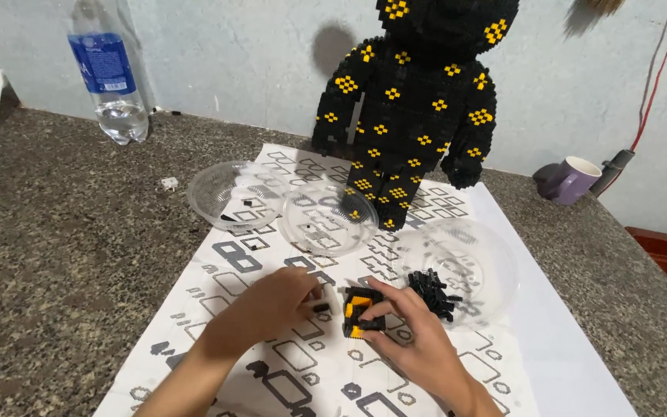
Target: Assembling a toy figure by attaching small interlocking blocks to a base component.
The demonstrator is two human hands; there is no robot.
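Holding a small black and yellow brick block [362,311], the right hand [414,340] had its fingers closed around it, just above the paper instruction sheet [287,363] on the speckled stone surface [55,255]. The left hand [272,305] pinched a tiny black brick [321,307] right beside the block. A clear plastic bowl [488,262] with a pile of black bricks [434,292] sat just to the right. Two more clear bowls [233,193] lay farther back. A big black and yellow brick bear [414,108] stood behind them, with a water bottle [110,77] far left and a purple mug [573,179] far right.
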